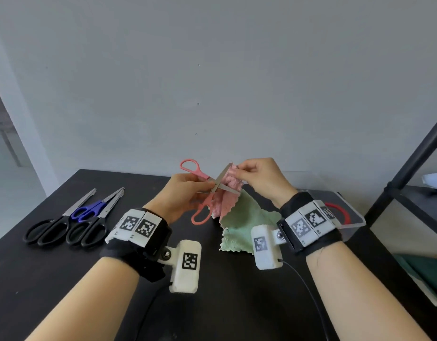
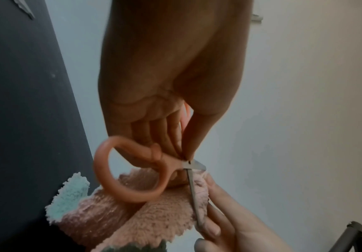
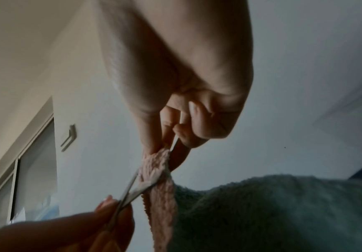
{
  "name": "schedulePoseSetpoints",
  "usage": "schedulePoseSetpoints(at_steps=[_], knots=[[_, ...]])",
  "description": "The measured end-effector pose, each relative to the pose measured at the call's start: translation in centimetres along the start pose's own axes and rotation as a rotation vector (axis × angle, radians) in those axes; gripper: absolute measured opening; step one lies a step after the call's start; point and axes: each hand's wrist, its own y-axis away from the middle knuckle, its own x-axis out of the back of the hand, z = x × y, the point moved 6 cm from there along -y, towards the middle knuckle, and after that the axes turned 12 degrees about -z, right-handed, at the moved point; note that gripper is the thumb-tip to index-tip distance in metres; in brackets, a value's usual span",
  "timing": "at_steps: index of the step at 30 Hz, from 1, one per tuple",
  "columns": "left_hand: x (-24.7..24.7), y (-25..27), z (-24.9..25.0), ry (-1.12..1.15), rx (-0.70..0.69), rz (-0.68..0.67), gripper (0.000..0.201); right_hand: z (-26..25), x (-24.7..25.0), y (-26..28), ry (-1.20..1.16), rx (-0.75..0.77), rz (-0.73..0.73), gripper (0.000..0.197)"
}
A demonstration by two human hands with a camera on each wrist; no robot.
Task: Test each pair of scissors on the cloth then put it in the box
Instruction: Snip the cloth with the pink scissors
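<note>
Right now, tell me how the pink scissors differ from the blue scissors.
The pink scissors are held up in the left hand, blades open around the cloth; the blue scissors lie on the table among the black scissors. Both have metal blades.

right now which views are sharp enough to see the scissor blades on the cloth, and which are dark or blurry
Head view: evenly lit and sharp, open blades of the pink scissors clear against the pink cloth. Left wrist view: dim, left hand backlit, handle ring smeared. Right wrist view: dim and soft, right hand shadowed, blades faint.
</note>
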Motion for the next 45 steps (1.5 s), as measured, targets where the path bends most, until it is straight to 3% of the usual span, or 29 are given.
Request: schedulePoseSetpoints(at_steps=[4,11,17,23,26,30,33,35,39,45], knots=[[0.0,-1.0,-1.1,0.036,-0.025,0.020,0.029,1.3,-0.1,0.4,-0.114,0.011,-0.009,0.009],[0.7,-2.5,-1.7,0.070,-0.015,0.034,0.027,2.3,-0.1,-0.7,-0.027,0.057,-0.039,0.011],[1.0,-3.6,-0.7,0.067,-0.009,-0.033,0.017,2.1,1.4,-1.2,0.056,0.132,0.091,0.008],[1.2,-4.9,0.8,0.003,-0.027,-0.026,0.010,0.9,1.2,-1.3,-0.022,0.236,-0.007,0.021],[1.1,-5.2,1.0,-0.017,-0.041,-0.034,0.010,0.8,1.2,-1.2,-0.046,0.244,-0.036,0.016],[1.2,-5.6,1.0,-0.015,-0.059,-0.022,0.013,1.0,1.0,-1.3,-0.059,0.209,-0.061,0.007],[1.3,-6.0,0.9,-0.040,-0.064,-0.009,0.013,1.6,0.9,-1.6,-0.094,0.152,-0.049,0.019],[1.1,-6.3,0.8,-0.053,-0.065,-0.019,0.013,1.7,0.8,-1.6,-0.080,0.159,-0.029,0.015],[1.1,-6.6,0.8,-0.069,-0.074,-0.036,0.033,2.4,0.9,-1.9,-0.106,0.129,0.024,0.006],[0.8,-6.4,1.2,-0.099,-0.098,-0.073,0.035,2.9,0.1,-2.0,-0.138,0.078,-0.004,0.008]])
